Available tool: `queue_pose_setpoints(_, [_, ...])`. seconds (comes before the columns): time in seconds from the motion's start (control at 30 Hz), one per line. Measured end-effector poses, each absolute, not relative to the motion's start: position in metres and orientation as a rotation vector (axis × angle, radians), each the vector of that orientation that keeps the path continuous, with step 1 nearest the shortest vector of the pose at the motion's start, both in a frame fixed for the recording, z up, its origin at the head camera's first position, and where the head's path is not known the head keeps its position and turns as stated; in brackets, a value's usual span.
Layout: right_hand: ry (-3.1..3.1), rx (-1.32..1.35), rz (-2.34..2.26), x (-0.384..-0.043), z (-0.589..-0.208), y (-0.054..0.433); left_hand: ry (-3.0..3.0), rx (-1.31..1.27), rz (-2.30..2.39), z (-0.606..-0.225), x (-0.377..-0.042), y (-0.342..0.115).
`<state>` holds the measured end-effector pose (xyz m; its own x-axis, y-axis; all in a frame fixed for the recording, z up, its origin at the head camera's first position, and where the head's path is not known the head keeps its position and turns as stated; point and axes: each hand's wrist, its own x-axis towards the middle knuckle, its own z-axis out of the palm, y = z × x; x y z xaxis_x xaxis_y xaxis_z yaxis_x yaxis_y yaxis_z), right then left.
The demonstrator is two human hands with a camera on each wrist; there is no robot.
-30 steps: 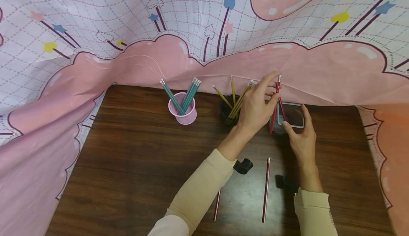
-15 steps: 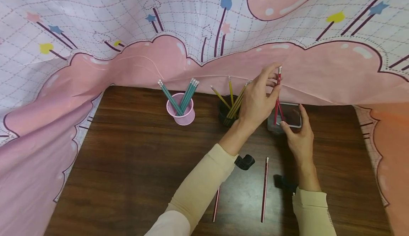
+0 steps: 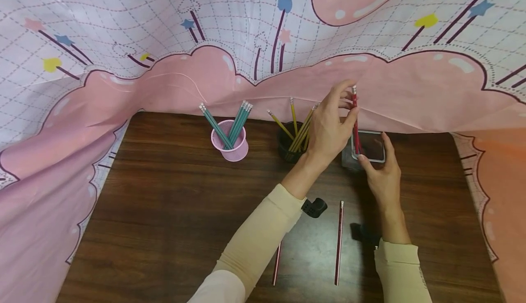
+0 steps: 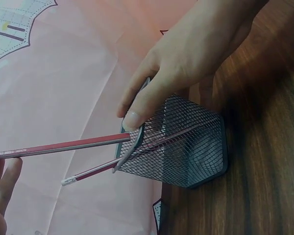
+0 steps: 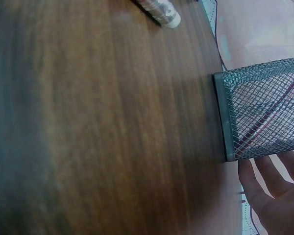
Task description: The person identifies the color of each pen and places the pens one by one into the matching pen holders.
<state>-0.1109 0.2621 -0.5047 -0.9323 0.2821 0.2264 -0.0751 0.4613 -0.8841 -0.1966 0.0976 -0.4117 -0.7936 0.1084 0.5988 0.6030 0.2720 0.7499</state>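
Note:
My left hand (image 3: 330, 127) pinches a red pencil (image 3: 355, 116) near its eraser end. In the left wrist view the pencil's lower end is at the mouth of a square black mesh pencil holder (image 4: 201, 152). Another red pencil (image 4: 90, 173) leans inside that holder, its white eraser sticking out past the rim. My right hand (image 3: 388, 180) grips the holder at its rim, thumb on the near side and fingers on the far side. The right wrist view shows the mesh wall and a pencil slanting behind it, with the right fingers (image 5: 267, 181) against the holder's side.
Two red pencils lie on the wooden table (image 3: 164, 211): one pencil (image 3: 339, 243) in front, another pencil (image 3: 277, 266) partly under the left forearm. Left of the holder stand a black cup (image 3: 287, 152) of yellow pencils and a pink mesh cup (image 3: 236, 152) of green pencils. A patterned cloth (image 3: 263, 33) hangs behind.
The left hand has lifted slightly, and its pencil has swung from outside the holder's left side to over its opening. The right hand keeps its grip. The whole head view has shifted a little.

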Motion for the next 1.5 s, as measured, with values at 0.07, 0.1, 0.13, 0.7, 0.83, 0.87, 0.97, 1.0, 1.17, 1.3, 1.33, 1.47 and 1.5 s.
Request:
queue_pose_setpoints(0.07, [-2.377, -0.178, 1.452, -0.113, -0.511, 0.265, -2.118, -0.635, -1.531, -0.413, -0.197, 0.097])
queue_pose_setpoints(0.1, [-2.38, -0.183, 1.446, -0.115, -0.516, 0.267, -2.115, -0.634, -1.529, -0.413, -0.197, 0.098])
queue_pose_setpoints(0.13, [-2.382, -0.188, 1.442, -0.117, -0.521, 0.269, -2.115, -0.633, -1.53, -0.414, -0.197, 0.098])
queue_pose_setpoints(0.7, [-2.402, -0.205, 1.391, -0.124, -0.536, 0.274, -2.19, -0.659, -1.558, -0.418, -0.194, 0.096])
queue_pose_setpoints(0.83, [-2.403, -0.208, 1.394, -0.124, -0.536, 0.274, -2.185, -0.658, -1.57, -0.418, -0.194, 0.096])
queue_pose_setpoints(0.87, [-2.403, -0.207, 1.398, -0.124, -0.535, 0.274, -2.184, -0.659, -1.569, -0.418, -0.193, 0.095])
queue_pose_setpoints(0.97, [-2.404, -0.202, 1.412, -0.124, -0.534, 0.274, -2.186, -0.657, -1.565, -0.416, -0.192, 0.094])
queue_pose_setpoints(1.0, [-2.402, -0.199, 1.418, -0.124, -0.534, 0.274, -2.188, -0.656, -1.563, -0.416, -0.191, 0.093])
queue_pose_setpoints(1.17, [-2.392, -0.208, 1.421, -0.123, -0.532, 0.274, -2.189, -0.665, -1.574, -0.413, -0.188, 0.089])
queue_pose_setpoints(1.3, [-2.398, -0.23, 1.405, -0.123, -0.533, 0.275, -2.172, -0.676, -1.574, -0.412, -0.185, 0.084])
queue_pose_setpoints(1.33, [-2.401, -0.234, 1.401, -0.123, -0.534, 0.276, -2.169, -0.673, -1.56, -0.413, -0.184, 0.082])
queue_pose_setpoints(1.47, [-2.391, -0.227, 1.419, -0.122, -0.538, 0.279, -2.162, -0.661, -1.547, -0.416, -0.178, 0.076])
queue_pose_setpoints(1.5, [-2.389, -0.223, 1.42, -0.121, -0.54, 0.28, -2.162, -0.659, -1.554, -0.416, -0.176, 0.074])
